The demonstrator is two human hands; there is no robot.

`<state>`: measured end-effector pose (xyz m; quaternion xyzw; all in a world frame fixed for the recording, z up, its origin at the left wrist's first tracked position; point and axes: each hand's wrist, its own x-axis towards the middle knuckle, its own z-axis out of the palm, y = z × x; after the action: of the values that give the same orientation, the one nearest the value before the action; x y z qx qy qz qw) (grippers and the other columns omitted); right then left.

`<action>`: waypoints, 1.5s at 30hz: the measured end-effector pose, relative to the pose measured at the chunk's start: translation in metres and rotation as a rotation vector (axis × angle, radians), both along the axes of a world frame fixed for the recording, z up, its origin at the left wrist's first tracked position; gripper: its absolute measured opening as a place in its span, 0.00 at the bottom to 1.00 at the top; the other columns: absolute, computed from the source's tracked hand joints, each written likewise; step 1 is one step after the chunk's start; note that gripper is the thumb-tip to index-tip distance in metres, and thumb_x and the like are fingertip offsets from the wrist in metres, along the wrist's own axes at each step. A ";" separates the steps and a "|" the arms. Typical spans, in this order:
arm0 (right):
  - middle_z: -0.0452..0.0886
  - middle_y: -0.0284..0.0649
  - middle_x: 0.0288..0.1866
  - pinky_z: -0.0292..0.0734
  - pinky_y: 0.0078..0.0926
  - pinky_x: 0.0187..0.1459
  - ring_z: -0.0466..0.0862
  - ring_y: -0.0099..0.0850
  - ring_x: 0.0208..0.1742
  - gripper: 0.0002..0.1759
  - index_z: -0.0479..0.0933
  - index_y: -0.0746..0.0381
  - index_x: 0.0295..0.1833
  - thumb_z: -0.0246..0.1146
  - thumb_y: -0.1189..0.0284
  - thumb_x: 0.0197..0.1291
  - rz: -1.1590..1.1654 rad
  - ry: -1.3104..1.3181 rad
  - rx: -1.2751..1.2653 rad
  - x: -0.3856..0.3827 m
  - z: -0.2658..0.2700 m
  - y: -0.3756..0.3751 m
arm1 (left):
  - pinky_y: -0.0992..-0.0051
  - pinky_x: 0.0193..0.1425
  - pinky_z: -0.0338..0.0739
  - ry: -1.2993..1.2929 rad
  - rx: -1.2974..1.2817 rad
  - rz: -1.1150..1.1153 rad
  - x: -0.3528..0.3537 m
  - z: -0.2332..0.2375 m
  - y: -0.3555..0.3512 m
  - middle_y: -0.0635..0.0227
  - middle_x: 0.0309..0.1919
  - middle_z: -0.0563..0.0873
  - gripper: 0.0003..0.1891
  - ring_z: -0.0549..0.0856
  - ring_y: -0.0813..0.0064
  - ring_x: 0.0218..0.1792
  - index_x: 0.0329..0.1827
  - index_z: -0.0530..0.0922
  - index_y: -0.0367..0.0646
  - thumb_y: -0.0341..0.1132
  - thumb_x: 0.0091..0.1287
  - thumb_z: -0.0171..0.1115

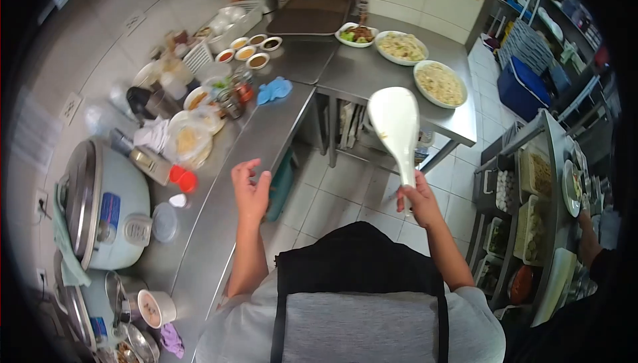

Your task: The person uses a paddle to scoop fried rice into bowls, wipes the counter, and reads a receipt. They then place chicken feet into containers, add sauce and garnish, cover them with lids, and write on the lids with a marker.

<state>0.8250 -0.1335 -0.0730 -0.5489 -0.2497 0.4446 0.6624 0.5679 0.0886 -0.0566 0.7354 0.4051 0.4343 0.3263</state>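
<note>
In the head view, my right hand (421, 201) is closed round the handle of a large white rice paddle (395, 120). The paddle is raised with its broad blade up, and a small bit of food clings to it. My left hand (250, 193) is held up over the edge of the steel counter (226, 170), holding nothing, its fingers apart and slightly bent. Beyond the paddle, two plates of pale rice-like food, a nearer plate (440, 84) and a farther plate (401, 48), stand on a steel table. Beside them is a plate of greens and browned pieces (357, 35).
Along the left counter are a big rice cooker (119, 203), several sauce bowls (258, 61), a blue cloth or glove (274, 90) and a paper tub (157, 308). Shelves with food containers (533, 230) stand at right, where another person's hand (587, 237) reaches a plate. A blue cooler (523, 90) sits behind.
</note>
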 end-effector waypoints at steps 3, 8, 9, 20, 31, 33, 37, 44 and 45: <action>0.73 0.40 0.28 0.71 0.22 0.24 0.74 0.27 0.22 0.16 0.57 0.60 0.48 0.46 0.81 0.52 -0.204 0.005 0.023 0.052 0.010 -0.026 | 0.78 0.39 0.66 0.010 -0.038 -0.165 0.056 0.001 -0.003 0.67 0.42 0.68 0.15 0.68 0.76 0.38 0.43 0.73 0.44 0.30 0.50 0.59; 0.72 0.39 0.27 0.67 0.20 0.17 0.70 0.24 0.17 0.14 0.60 0.62 0.47 0.47 0.77 0.52 -0.418 -0.121 -0.210 0.129 0.031 -0.032 | 0.79 0.38 0.66 0.075 -0.062 -0.292 0.112 0.001 0.011 0.67 0.41 0.70 0.15 0.69 0.76 0.37 0.42 0.73 0.44 0.30 0.50 0.60; 0.72 0.38 0.26 0.66 0.19 0.16 0.69 0.24 0.16 0.16 0.60 0.61 0.49 0.47 0.76 0.53 -0.449 -0.145 -0.222 0.138 0.038 -0.027 | 0.79 0.38 0.67 0.086 -0.057 -0.306 0.120 -0.002 0.019 0.67 0.41 0.70 0.15 0.70 0.76 0.37 0.42 0.73 0.44 0.30 0.50 0.60; 0.70 0.37 0.23 0.61 0.18 0.12 0.65 0.20 0.12 0.32 0.50 0.55 0.65 0.46 0.79 0.52 -0.437 -0.459 -0.465 0.292 0.065 0.111 | 0.79 0.35 0.68 0.093 -0.121 -0.500 0.268 -0.020 0.147 0.68 0.37 0.73 0.14 0.71 0.77 0.34 0.41 0.74 0.41 0.31 0.51 0.60; 0.73 0.48 0.49 0.68 0.33 0.49 0.75 0.41 0.49 0.30 0.57 0.51 0.62 0.46 0.77 0.50 -0.274 -1.096 -1.064 0.403 0.039 0.239 | 0.83 0.33 0.69 0.131 -0.789 -0.905 0.423 -0.068 0.214 0.69 0.35 0.75 0.22 0.73 0.83 0.30 0.54 0.64 0.39 0.36 0.58 0.56; 0.74 0.47 0.47 0.70 0.33 0.46 0.76 0.40 0.47 0.30 0.57 0.50 0.63 0.46 0.77 0.51 -0.186 -1.086 -1.147 0.401 0.059 0.255 | 0.83 0.32 0.69 0.163 -0.882 -0.898 0.446 -0.067 0.212 0.68 0.36 0.75 0.25 0.74 0.82 0.30 0.58 0.60 0.39 0.37 0.59 0.54; 0.75 0.45 0.40 0.75 0.35 0.36 0.79 0.42 0.39 0.28 0.55 0.48 0.63 0.46 0.75 0.54 -0.050 -1.428 -1.251 0.382 0.049 0.282 | 0.84 0.30 0.69 0.145 -0.996 -0.849 0.492 -0.080 0.213 0.65 0.38 0.76 0.29 0.74 0.82 0.29 0.61 0.52 0.39 0.38 0.60 0.52; 0.73 0.46 0.44 0.74 0.34 0.39 0.78 0.41 0.40 0.30 0.53 0.45 0.63 0.45 0.76 0.54 0.024 -1.373 -1.294 0.394 0.079 0.276 | 0.83 0.25 0.70 0.093 -1.068 -0.754 0.526 -0.079 0.203 0.63 0.38 0.76 0.28 0.75 0.80 0.27 0.61 0.48 0.41 0.37 0.62 0.49; 0.73 0.46 0.44 0.74 0.34 0.39 0.78 0.41 0.41 0.30 0.54 0.44 0.63 0.45 0.76 0.54 -0.011 -1.349 -1.285 0.401 0.083 0.277 | 0.83 0.25 0.70 0.080 -1.066 -0.756 0.527 -0.082 0.203 0.63 0.38 0.76 0.27 0.75 0.80 0.27 0.60 0.48 0.41 0.37 0.62 0.49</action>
<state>1.2264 0.1435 0.0098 -0.9536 -0.2852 0.0816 -0.0517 1.0949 0.2914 -0.1381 0.5802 0.2902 0.0013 0.7610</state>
